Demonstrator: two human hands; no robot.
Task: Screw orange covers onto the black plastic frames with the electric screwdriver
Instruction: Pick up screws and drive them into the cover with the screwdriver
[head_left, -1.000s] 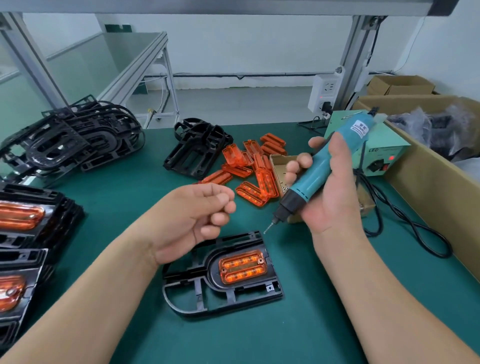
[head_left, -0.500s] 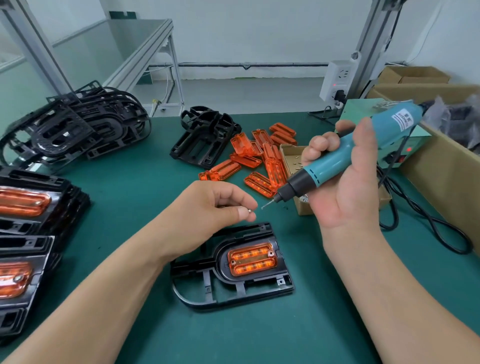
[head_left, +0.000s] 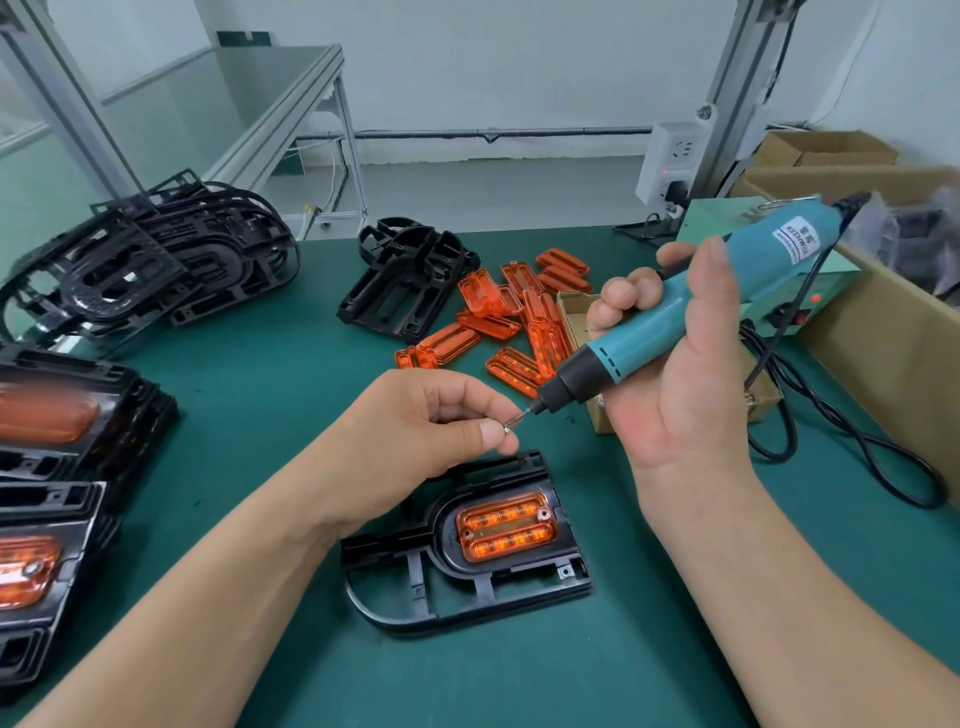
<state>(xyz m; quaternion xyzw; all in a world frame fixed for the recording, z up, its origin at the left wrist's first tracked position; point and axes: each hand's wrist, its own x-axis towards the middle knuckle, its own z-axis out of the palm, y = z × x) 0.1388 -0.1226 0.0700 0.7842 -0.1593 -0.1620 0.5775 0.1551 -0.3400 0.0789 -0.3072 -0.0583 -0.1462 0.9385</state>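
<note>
- Green table (head_left: 249, 426): black frame (head_left: 415, 597) lies flat on it, orange cover (head_left: 506, 527) seated in it.
- Right hand (head_left: 675, 405) wrapped round electric screwdriver (head_left: 670, 317), held above the frame, bit pointing down-left.
- Left hand (head_left: 415, 431) pinches small screw (head_left: 506, 429) at the bit tip.

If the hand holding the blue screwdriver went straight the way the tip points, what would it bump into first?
Probably the small screw pinched in the left hand; the screwdriver tip looks almost on it, though depth is unclear.
</note>
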